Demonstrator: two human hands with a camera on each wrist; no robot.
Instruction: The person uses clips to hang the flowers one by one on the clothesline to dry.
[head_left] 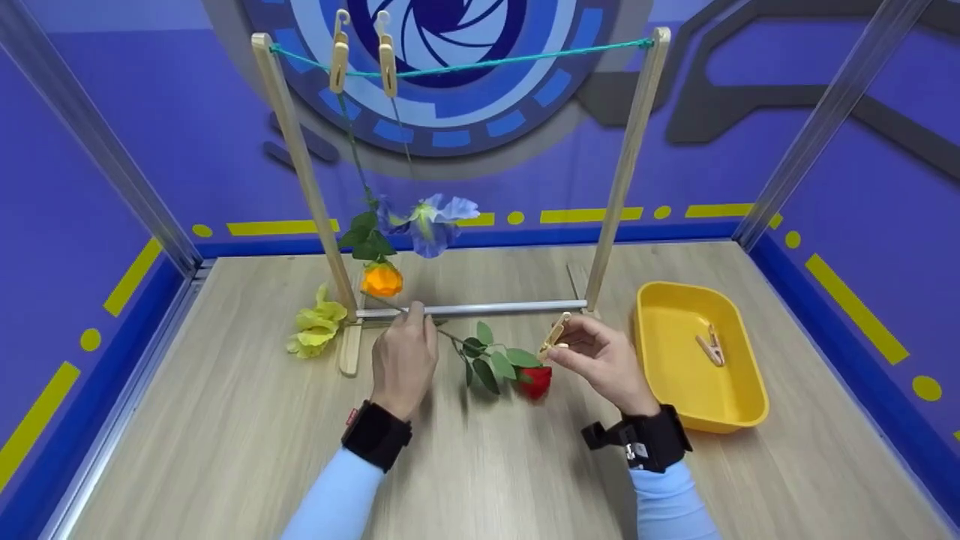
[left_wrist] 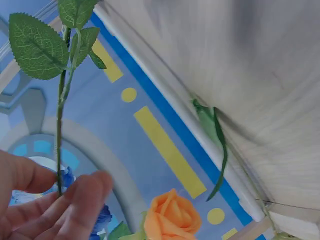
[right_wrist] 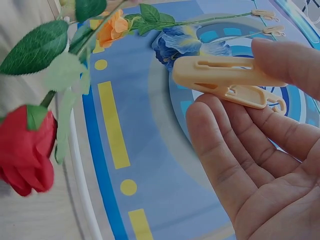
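Observation:
My left hand (head_left: 405, 364) pinches the stem (left_wrist: 59, 135) of a red artificial rose (head_left: 535, 382) near its end. The rose's leafy stem slants down to the right, so its head is beside my right hand (head_left: 606, 366). Between thumb and fingers, that right hand holds a beige clothespin (right_wrist: 220, 71). An orange rose (head_left: 382, 279) and a blue-violet flower (head_left: 433, 225) hang head down from a teal string (head_left: 517, 61), each stem clipped by a clothespin. In the right wrist view the red bloom (right_wrist: 27, 150) is apart from the held clothespin.
A wooden frame (head_left: 628, 161) with a metal crossbar (head_left: 495, 308) carries the string. Beside its left foot lies a yellow flower (head_left: 316, 326). At the right stands a yellow tray (head_left: 756, 390) with another clothespin (head_left: 712, 349) inside. Blue-violet walls (head_left: 517, 172) enclose the table on the back and sides.

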